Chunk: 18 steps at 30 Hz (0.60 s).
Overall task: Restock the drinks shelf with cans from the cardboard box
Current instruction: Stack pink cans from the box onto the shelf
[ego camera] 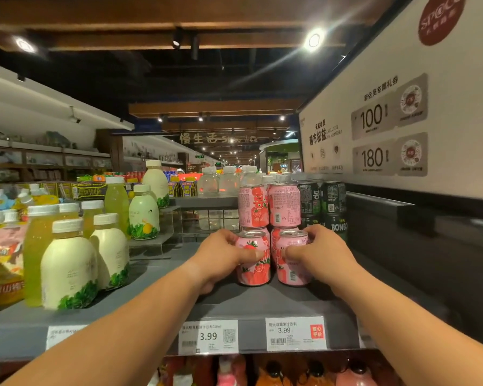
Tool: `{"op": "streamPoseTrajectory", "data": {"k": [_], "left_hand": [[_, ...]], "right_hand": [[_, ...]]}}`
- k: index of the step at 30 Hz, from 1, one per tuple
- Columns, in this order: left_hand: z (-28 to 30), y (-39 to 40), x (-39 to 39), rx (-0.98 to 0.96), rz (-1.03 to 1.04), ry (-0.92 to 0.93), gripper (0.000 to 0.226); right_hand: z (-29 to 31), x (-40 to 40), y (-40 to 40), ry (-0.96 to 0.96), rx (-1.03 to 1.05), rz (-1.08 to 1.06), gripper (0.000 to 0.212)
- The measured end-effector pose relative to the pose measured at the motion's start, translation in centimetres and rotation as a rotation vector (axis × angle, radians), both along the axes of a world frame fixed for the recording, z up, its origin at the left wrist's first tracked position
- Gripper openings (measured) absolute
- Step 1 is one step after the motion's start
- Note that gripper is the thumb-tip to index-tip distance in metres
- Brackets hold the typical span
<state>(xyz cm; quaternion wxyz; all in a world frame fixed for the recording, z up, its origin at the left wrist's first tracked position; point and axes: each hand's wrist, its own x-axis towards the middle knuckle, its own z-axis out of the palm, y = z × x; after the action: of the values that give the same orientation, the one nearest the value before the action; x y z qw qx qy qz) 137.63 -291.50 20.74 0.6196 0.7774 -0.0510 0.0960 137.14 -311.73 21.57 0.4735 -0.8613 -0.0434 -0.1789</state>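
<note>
Right now I've got left grip (223, 256) clamped on one pink can (253, 259) and right grip (317, 250) on another (292, 257), both on the shelf (234, 299) near the stacked cans (268, 207); shoving risks toppling those.

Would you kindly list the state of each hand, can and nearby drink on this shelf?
Left hand: grips left pink can.
Right hand: grips right pink can.
Left pink can: upright on shelf, unopened.
Right pink can: upright, unopened.
Stacked pink cans: upright, behind.
Dark cans: upright, stacked.
White bottles: upright, capped.
</note>
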Motion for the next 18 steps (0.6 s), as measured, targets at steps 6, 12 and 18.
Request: {"op": "streamPoseTrajectory", "data": {"k": [6, 12, 18], "left_hand": [[-0.3, -0.1, 0.1, 0.008, -0.024, 0.016, 0.037], [-0.1, -0.2, -0.3, 0.08, -0.017, 0.071, 0.052], [2.6, 2.0, -5.3, 0.295, 0.214, -0.115, 0.092]], "right_hand": [[0.0, 0.1, -0.1, 0.002, -0.022, 0.016, 0.033], [0.0, 0.1, -0.2, 0.012, -0.055, 0.019, 0.04], [1.6, -3.3, 0.1, -0.115, -0.17, -0.079, 0.074]]}}
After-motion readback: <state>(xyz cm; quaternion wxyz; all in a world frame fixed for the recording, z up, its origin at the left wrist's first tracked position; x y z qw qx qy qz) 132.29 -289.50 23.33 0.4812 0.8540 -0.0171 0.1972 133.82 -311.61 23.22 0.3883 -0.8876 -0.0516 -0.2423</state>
